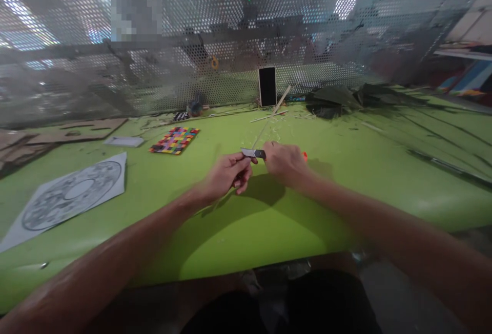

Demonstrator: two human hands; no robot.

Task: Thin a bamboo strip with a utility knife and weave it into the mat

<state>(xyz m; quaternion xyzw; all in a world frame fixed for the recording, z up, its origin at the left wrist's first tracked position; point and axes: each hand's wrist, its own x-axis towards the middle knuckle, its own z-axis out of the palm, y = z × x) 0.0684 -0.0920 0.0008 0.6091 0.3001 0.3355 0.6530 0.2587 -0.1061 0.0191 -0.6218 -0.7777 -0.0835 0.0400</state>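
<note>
My right hand [285, 162] is closed round a utility knife [260, 153], its blade pointing left. A bit of orange, perhaps the knife's end, shows past the far side of my fist. Close to the blade, my left hand [230, 174] pinches a thin pale strip [261, 134]. The strip runs away from me past the blade, and a stretch of it seems to trail below my left hand. Both hands are just above the green tabletop [246, 242]. Where exactly the blade meets the strip, I cannot tell.
A phone [267, 86] leans against the perforated metal screen [230, 26]. Pale shavings and slats [282, 99] lie before it. To the left are a colourful woven square [175, 140], a printed sheet [77, 193] and cardboard [57, 134]. Dark leaves [334, 99] spread at right.
</note>
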